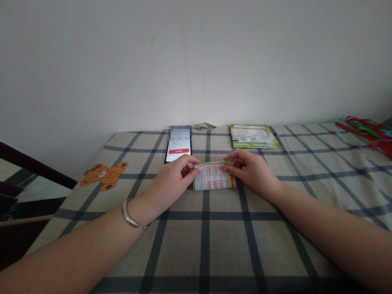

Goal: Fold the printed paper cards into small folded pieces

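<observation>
Between my two hands is a printed paper leaflet (212, 179), white with orange blocks of text and a yellow strip at its right side. It looks folded or curled along the top edge. My left hand (176, 175) pinches its upper left corner between thumb and fingers. At the upper right corner, my right hand (249, 167) grips it the same way. A silver bracelet (130, 214) circles my left wrist. Just beyond the left hand lies a phone (178, 148) with a running timer and a red button on its screen.
A stack of green printed leaflets (252, 136) lies at the back right. Against the wall sits a small folded paper piece (204, 126). Red and green ribbons (367, 134) are heaped at the far right. The checked tablecloth (183, 253) bears a bear picture (104, 175) on the left.
</observation>
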Tool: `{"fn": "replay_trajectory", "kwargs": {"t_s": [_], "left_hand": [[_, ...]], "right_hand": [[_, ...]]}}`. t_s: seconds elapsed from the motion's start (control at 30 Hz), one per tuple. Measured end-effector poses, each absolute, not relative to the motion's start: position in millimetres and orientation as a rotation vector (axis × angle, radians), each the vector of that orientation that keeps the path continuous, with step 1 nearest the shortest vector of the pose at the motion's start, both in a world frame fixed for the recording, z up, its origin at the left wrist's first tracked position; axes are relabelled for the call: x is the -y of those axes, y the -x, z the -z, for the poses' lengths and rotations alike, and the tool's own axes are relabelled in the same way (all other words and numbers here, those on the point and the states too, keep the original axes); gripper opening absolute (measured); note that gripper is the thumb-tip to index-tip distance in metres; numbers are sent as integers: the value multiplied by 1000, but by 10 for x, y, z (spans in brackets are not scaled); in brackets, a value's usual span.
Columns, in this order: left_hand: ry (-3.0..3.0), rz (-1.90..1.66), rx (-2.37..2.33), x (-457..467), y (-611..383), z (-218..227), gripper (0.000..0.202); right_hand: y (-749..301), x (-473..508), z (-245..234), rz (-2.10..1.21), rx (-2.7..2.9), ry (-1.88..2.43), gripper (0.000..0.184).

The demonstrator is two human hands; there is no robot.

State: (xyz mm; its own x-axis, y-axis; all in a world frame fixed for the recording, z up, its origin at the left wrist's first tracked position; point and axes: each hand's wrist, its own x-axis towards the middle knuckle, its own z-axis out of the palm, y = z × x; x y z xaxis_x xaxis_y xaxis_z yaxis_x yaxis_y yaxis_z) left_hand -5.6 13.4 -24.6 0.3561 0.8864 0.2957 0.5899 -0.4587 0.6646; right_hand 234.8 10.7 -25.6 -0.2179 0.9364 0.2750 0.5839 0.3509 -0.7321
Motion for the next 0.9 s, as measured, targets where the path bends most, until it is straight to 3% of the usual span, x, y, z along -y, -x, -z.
{"fn": "replay_trajectory", "kwargs": {"t_s": [0.9], "left_hand": [[-2223, -855, -1291, -137, 66, 216, 13]], "right_hand": [[-2356, -135, 267, -686, 1891, 1357, 11]]}}
